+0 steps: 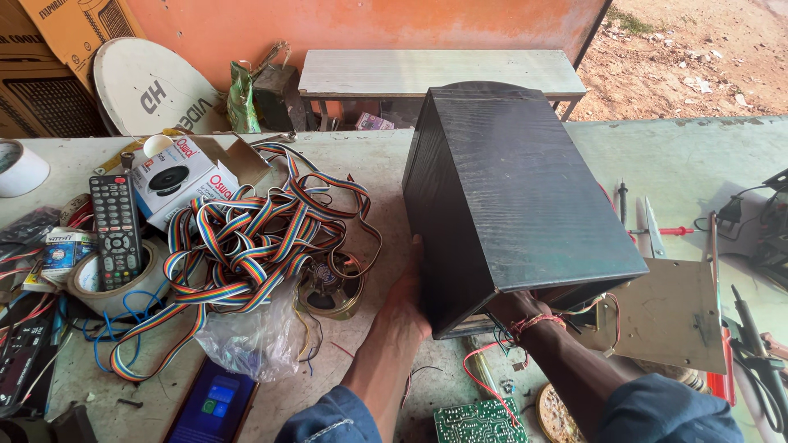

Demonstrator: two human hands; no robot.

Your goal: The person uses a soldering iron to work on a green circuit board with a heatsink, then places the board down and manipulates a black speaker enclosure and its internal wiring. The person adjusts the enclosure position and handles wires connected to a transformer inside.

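A tall black wooden speaker box (509, 197) stands tilted on the pale workbench (377, 164), its open end toward me. My left hand (405, 302) lies flat against the box's left side, near the bottom corner, steadying it. My right hand (515, 310) reaches into the open end; its fingers are hidden inside, so what they touch cannot be seen. A red thread circles that wrist. Red and black wires (484, 373) trail out of the box onto the bench.
A tangle of rainbow ribbon cable (246, 242) lies left of the box, with a bare speaker (331, 287), a remote (115, 230) on a tape roll, a phone (215, 404), a green circuit board (480, 422), a metal plate (669, 312) and screwdrivers (648, 226).
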